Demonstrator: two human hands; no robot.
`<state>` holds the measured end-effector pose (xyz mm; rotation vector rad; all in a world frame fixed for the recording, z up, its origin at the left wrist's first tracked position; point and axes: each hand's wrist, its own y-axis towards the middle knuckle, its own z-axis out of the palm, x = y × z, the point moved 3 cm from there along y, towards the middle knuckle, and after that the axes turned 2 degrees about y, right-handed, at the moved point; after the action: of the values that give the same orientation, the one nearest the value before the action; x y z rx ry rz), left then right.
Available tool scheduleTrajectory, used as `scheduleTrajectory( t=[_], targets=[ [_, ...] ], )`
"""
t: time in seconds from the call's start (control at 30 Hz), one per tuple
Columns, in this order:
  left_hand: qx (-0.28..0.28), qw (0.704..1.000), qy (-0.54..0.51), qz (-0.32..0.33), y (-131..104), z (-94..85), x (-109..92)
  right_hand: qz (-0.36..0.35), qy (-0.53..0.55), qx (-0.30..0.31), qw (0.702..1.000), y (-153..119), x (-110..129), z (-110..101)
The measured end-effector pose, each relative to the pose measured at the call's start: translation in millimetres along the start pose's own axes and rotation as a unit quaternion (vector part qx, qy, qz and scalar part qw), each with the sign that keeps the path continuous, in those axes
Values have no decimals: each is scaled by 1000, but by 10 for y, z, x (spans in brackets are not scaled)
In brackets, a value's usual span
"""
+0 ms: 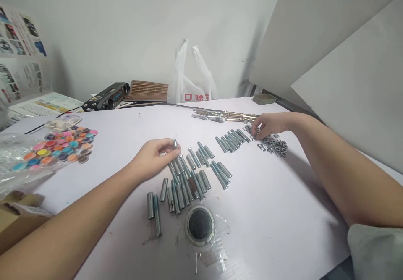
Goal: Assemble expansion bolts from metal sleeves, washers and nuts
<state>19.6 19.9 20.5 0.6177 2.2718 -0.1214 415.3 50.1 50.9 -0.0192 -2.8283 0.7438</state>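
Observation:
My left hand pinches a small metal bolt between thumb and fingers, at the upper left of several loose bolts and sleeves. On the right, my right hand reaches down to a pile of metal washers and nuts; its fingertips are bent close together over the pile's left edge, and what they hold, if anything, is too small to make out. Between the hands lies a row of silver bolts and sleeves. A smaller group of bolts rests nearer the front.
Brass-coloured and silver anchors lie at the back. Colourful discs and plastic wrap are at left, above a cardboard box. A round dark disc is at the front. Behind stand a white bag and black device.

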Motion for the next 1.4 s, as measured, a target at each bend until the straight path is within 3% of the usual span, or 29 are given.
scheduleTrajectory(
  t=[0.2,0.53,0.63,0.87,1.03,1.2,1.4],
  targets=[
    [2,1000,0,2,8,1,3,-25,12,-19,999,107,-125,-1],
    [4,1000,1,0,-2,0,2,-93,77,39,992,38,-45,22],
    [3,1000,2,3,-4,-1,7,-84,60,49,993,74,-48,61],
    [6,1000,1,3,4,14,28,-34,17,2,999,157,-115,57],
    [10,1000,1,1,5,13,20,-44,-2,7,999,129,-53,56],
    [9,1000,3,4,1,16,19,-58,39,43,997,62,23,76],
    [11,1000,-1,-1,6,21,34,-67,89,43,993,5,51,34]
  ],
)
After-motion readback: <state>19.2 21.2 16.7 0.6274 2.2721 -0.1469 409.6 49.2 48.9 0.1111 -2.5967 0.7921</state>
